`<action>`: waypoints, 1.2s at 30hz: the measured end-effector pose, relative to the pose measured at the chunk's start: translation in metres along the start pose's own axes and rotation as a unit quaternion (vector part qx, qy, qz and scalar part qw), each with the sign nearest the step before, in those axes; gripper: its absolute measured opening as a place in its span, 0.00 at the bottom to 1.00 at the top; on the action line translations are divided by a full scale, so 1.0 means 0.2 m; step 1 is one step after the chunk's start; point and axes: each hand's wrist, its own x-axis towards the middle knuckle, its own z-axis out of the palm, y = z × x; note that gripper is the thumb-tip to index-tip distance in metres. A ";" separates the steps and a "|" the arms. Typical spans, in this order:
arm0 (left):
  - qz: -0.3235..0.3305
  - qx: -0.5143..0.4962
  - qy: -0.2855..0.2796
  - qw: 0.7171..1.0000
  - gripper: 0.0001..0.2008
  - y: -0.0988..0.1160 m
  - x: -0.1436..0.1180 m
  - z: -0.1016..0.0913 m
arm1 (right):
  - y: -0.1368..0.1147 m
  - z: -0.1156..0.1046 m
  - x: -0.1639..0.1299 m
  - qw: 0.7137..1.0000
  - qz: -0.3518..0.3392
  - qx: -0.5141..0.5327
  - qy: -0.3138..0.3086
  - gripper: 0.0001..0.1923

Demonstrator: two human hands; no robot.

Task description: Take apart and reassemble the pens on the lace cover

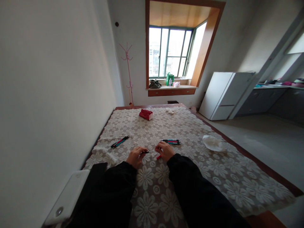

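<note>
My left hand [137,157] is closed around a short black pen part [145,152]. From it a thin pale stick, perhaps a pen refill [152,150], reaches towards my right hand [165,151], whose fingertips are pinched at its other end. A small red piece [158,157], resembling a pen part, shows just under the right fingers; whether it is held or lies on the cloth I cannot tell. Behind the right hand lie several pens [171,141] side by side. To the left of my hands is another small group of pens [119,142].
A floral lace cloth [156,190] covers the table. Towards its far end sit a red tissue pack [145,114] and a crumpled white scrap [170,111]. A white tissue [213,143] lies at right. Near my left arm is a white device [68,196] by the wall.
</note>
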 end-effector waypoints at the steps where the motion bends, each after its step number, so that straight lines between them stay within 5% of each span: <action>1: -0.002 -0.004 -0.002 1.000 0.13 -0.01 0.00 0.00 | 0.00 0.00 0.00 1.000 -0.005 0.006 0.003 0.05; 21: 0.038 0.063 -0.075 0.994 0.19 0.03 0.00 -0.02 | -0.02 0.02 -0.01 0.998 -0.008 -0.040 -0.045 0.03; 30: 0.005 0.114 -0.019 0.993 0.18 0.00 0.00 -0.01 | 0.00 0.01 -0.02 0.996 0.014 -0.077 -0.048 0.10; 36: 0.029 0.106 -0.040 0.993 0.19 0.01 -0.01 -0.02 | 0.02 0.01 -0.02 0.994 0.037 -0.077 -0.074 0.06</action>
